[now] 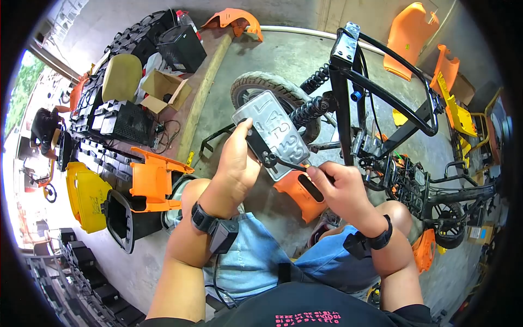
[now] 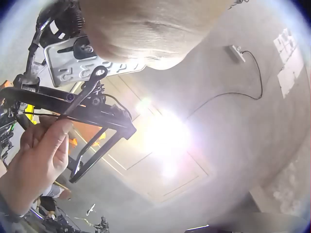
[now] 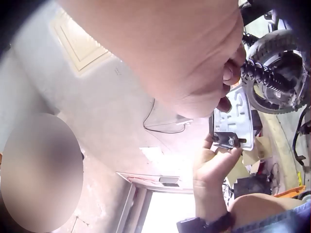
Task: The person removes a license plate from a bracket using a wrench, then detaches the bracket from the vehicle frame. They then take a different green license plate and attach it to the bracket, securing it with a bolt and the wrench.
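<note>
My left hand [image 1: 235, 163] holds a grey metal licence plate [image 1: 275, 122] with raised characters, thumb over its near edge. A black bracket [image 1: 257, 143] lies along the plate, with a bolt at its lower end. My right hand [image 1: 344, 192] pinches the handle of a dark wrench [image 1: 292, 165], whose far end overlaps the bolt in the head view. From the left wrist, the wrench's ring end [image 2: 99, 72] shows beside the plate [image 2: 73, 68]. In the right wrist view, the left fingers grip the plate's edge near the bracket [image 3: 226, 140].
A black vehicle frame [image 1: 340, 82] with coil shocks and a rear wheel [image 1: 259, 90] stands ahead and right. An orange panel [image 1: 302, 195] lies on the floor before my knees. Left are orange [image 1: 150, 182] and yellow [image 1: 84, 196] panels, an open carton [image 1: 166, 92] and black batteries [image 1: 125, 122].
</note>
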### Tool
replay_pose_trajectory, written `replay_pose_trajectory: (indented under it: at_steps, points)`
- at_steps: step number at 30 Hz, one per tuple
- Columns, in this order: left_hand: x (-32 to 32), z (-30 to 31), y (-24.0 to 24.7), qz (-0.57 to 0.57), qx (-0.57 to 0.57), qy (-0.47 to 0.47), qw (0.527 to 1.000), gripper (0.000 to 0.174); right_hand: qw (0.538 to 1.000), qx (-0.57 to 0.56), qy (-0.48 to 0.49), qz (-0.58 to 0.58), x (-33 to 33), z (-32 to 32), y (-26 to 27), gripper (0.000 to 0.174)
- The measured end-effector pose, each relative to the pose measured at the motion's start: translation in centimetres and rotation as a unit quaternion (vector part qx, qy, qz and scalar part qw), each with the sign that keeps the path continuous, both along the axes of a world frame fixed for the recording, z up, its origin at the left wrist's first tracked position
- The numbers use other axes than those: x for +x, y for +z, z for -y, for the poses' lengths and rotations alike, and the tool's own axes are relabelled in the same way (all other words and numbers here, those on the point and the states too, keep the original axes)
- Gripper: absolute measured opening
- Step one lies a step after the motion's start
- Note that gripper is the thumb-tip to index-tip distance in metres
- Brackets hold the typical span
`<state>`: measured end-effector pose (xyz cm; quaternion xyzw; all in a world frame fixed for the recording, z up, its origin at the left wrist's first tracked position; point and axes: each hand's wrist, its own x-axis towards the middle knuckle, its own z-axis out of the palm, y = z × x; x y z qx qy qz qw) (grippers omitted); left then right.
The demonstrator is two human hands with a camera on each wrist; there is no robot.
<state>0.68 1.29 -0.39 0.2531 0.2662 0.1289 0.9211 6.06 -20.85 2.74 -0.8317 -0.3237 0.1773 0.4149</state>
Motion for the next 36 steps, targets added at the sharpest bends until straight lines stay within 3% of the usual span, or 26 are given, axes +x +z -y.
replay_pose_trajectory:
  at_steps: [2,5,18,24,26,28,32,36]
  points:
    - [0.1,0.1,-0.2,0.000,0.008,0.002,1.000,0.033,0.996,0.016,-0.013,-0.085,0.1,-0.2,-0.6,0.036]
    - [0.0,0.4,0.5,0.009,-0.016,-0.013,1.000,0.035,0.992,-0.003,-0.008,-0.123,-0.2,-0.5,-0.4,0.040]
    - [-0.2,0.9,1.9,0.026,0.024,-0.040,0.999,0.036,0.993,-0.015,-0.026,-0.110,0.2,-0.5,-1.0,0.038]
    - [-0.6,1.4,2.0,-0.011,0.117,-0.085,0.989,0.028,0.997,-0.012,-0.002,0.082,-0.1,-0.3,-1.6,0.031]
    - [-0.7,1.4,1.8,-0.016,0.223,-0.165,0.960,0.030,0.990,-0.005,0.027,0.141,-0.1,-0.1,-2.0,0.027]
    - [-0.7,1.6,1.5,-0.009,0.241,-0.193,0.951,0.030,0.984,-0.007,0.036,0.177,-0.1,-0.1,-2.1,0.026]
    - [-0.9,2.2,1.8,-0.062,0.430,-0.329,0.838,0.029,0.962,-0.012,0.074,0.261,-0.5,0.0,-1.8,0.023]
    - [-0.8,2.7,0.1,-0.050,0.454,-0.324,0.828,0.026,0.948,-0.010,0.101,0.302,-0.8,0.1,-2.4,0.022]
